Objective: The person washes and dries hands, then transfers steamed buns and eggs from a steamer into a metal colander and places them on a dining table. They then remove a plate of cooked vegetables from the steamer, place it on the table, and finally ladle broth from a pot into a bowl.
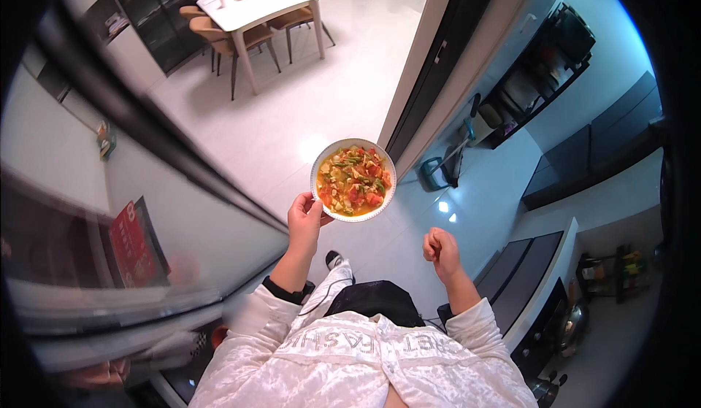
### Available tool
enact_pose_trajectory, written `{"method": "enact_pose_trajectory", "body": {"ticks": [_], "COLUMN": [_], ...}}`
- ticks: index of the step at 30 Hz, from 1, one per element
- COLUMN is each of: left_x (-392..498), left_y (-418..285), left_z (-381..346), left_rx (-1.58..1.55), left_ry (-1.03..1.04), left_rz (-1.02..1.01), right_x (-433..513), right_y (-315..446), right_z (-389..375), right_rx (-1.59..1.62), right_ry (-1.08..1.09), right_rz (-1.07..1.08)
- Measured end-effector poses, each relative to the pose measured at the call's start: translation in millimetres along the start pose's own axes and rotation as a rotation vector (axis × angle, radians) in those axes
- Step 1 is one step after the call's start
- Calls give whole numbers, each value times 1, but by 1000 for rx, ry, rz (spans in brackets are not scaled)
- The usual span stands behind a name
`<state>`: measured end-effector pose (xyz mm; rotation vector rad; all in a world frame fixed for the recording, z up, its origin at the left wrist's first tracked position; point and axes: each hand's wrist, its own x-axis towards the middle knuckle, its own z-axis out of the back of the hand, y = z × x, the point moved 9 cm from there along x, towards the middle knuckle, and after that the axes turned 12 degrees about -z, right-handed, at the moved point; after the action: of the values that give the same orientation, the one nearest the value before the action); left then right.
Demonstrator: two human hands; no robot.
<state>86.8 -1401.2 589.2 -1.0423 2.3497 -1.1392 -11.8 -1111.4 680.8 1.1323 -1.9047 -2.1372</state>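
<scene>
My left hand (308, 217) grips the lower left rim of a white bowl (313, 181), thumb on top and fingers beneath. Inside lies a cooked dish (355, 181) of red tomato pieces, pale yellow bits that look like egg, and green strips in orange broth. The bowl is held out level ahead of my body, above the tiled floor. To the right, apart from the bowl, my right hand (441, 249) is curled with its fingers folded in and nothing visible in it.
A sliding door frame (438, 60) stands just right of the bowl; a glass panel (181, 211) is close on my left. Ahead is a white dining table (257, 3) with chairs (211, 30). A broom and dustpan (438, 172) stand at right, near a stove (542, 331).
</scene>
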Motion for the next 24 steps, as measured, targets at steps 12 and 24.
{"method": "enact_pose_trajectory", "body": {"ticks": [12,24], "left_x": [54,53], "left_y": [-1,9], "left_z": [9,48], "left_rx": [33,56], "left_ry": [-108,-123], "left_rz": [-21,134], "right_x": [-26,-4], "right_y": [-16,-75], "right_z": [-29,-41], "right_rx": [-115,-310], "right_ry": [46,81], "right_rz": [-154,-378]}}
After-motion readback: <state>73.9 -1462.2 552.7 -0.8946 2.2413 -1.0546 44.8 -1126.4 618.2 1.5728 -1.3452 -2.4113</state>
